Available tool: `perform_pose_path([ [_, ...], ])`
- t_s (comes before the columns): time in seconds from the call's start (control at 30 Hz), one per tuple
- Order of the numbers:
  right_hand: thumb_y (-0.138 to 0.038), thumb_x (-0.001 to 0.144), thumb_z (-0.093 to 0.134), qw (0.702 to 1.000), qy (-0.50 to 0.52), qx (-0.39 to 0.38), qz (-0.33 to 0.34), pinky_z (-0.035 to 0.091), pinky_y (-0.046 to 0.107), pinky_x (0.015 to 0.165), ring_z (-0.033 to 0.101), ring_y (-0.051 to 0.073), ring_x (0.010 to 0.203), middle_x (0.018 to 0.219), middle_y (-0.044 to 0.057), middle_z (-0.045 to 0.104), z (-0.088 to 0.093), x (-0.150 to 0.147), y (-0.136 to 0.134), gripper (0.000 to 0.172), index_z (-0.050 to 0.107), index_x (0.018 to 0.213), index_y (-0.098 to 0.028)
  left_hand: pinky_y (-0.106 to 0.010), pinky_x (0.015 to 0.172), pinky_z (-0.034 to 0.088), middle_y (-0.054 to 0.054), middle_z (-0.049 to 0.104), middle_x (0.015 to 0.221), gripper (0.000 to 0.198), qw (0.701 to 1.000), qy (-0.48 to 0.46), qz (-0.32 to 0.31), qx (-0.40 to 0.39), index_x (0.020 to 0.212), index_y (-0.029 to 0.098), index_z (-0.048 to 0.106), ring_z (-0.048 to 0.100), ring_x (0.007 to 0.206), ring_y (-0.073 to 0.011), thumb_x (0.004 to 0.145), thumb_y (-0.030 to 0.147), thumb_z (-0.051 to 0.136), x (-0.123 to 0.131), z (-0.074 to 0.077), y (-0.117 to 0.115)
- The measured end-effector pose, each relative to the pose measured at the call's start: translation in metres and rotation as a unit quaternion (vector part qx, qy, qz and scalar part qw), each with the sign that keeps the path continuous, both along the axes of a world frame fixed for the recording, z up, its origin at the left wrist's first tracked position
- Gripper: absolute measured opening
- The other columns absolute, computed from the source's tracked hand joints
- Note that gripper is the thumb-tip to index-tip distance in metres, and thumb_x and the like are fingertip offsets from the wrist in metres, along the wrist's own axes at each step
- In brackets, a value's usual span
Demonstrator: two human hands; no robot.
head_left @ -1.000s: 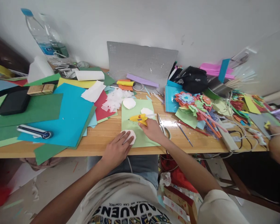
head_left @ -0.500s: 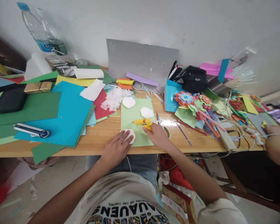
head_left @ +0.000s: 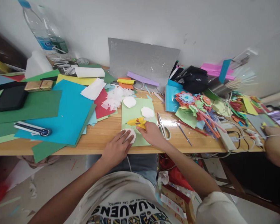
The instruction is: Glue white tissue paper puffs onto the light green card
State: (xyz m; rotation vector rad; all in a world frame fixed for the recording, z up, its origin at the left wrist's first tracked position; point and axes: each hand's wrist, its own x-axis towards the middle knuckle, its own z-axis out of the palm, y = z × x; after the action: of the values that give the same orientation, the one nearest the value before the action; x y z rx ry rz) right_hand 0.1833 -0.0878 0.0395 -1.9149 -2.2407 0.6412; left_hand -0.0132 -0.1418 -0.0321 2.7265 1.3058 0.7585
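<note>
My right hand [head_left: 151,133] is closed round the handle of a yellow hot glue gun [head_left: 136,121], whose nozzle points left. My left hand [head_left: 116,144] lies with fingers stretched out flat over a white paper cutout [head_left: 131,136], pressing it on the light green sheet [head_left: 136,109] near the table edge. The nozzle hangs just above this cutout. Two more white paper pieces, an upper left one [head_left: 129,101] and a right one [head_left: 147,112], rest on the same sheet.
Scissors [head_left: 162,126] and a thin blue brush-like stick [head_left: 184,134] lie to the right, near paper flowers [head_left: 186,98]. Coloured sheets [head_left: 72,115] with a stapler [head_left: 32,129] cover the left. White tissue pieces [head_left: 115,97] lie behind. Another person's hand [head_left: 276,140] is at far right.
My right hand has moved the glue gun left, bringing its nozzle above the cutout's upper edge. The scissors show more fully now. My left hand stays on the cutout.
</note>
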Motion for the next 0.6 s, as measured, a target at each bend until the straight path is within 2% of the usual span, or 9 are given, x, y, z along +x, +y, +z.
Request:
perform_pose_path([
  [0.17,-0.037,0.095,0.05,1.0,0.004,0.012,-0.004,0.042,0.029,0.076,0.068,0.025,0.094,0.1,0.012,0.075,-0.001,-0.007,0.016,0.03,0.068,0.102,-0.014,-0.04,0.107,0.05,-0.007,0.061,0.139,0.032,1.0,-0.004,0.002,0.005,0.126,0.021,0.064,0.056,0.13,-0.0252,0.098,0.027,0.051,-0.001,0.0,0.0],
  [0.33,-0.037,0.094,0.052,0.999,-0.003,0.007,-0.033,0.041,0.028,0.071,0.068,0.024,0.088,0.096,0.012,0.074,0.0,0.0,0.028,0.029,0.068,0.101,-0.014,-0.038,0.105,0.05,-0.006,0.062,0.138,0.032,1.0,0.0,0.0,0.022,0.126,0.021,0.065,0.057,0.129,-0.0248,0.098,0.026,0.051,-0.001,0.005,0.0],
  [0.47,-0.034,0.093,0.054,0.999,0.008,0.006,-0.038,0.042,0.027,0.071,0.068,0.023,0.09,0.099,0.012,0.074,0.001,0.005,0.028,0.027,0.068,0.105,-0.014,-0.037,0.101,0.053,-0.005,0.062,0.138,0.031,1.0,0.0,0.007,0.02,0.126,0.022,0.065,0.057,0.128,-0.0251,0.098,0.027,0.051,0.0,0.006,0.0],
  [0.6,-0.037,0.095,0.051,0.999,-0.008,0.018,-0.027,0.043,0.029,0.076,0.068,0.026,0.096,0.103,0.013,0.074,0.002,0.0,0.024,0.031,0.067,0.107,-0.014,-0.038,0.103,0.052,-0.006,0.062,0.139,0.031,1.0,-0.001,0.006,0.01,0.125,0.022,0.066,0.056,0.129,-0.0249,0.099,0.027,0.05,0.0,0.004,0.0],
])
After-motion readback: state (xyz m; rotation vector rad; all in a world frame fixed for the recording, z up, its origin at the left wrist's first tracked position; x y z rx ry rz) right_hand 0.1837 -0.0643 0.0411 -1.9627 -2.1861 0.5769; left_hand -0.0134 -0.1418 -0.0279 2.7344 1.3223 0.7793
